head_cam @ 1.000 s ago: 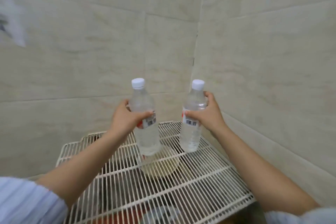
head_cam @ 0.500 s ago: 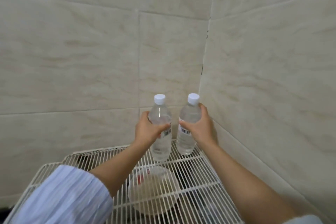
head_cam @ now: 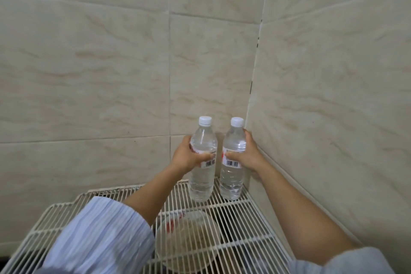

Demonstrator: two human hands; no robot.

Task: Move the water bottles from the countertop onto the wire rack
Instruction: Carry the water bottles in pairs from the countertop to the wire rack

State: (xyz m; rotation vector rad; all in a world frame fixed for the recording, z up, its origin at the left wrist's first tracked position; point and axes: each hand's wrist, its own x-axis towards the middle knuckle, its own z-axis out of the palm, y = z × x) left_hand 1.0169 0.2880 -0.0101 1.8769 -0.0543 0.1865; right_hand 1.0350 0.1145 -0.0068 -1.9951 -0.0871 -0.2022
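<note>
Bottles, left (head_cam: 202,160) and right (head_cam: 233,159), stand upright at the rack's (head_cam: 251,224) back corner, left hand (head_cam: 189,157) and right hand (head_cam: 249,154) wrapped closed round the labelled waists; full, so likely heavy, smooth, squeezable; label band grips best.

White wire rack (head_cam: 251,224) bears two upright water bottles (head_cam: 202,176), side by side
</note>
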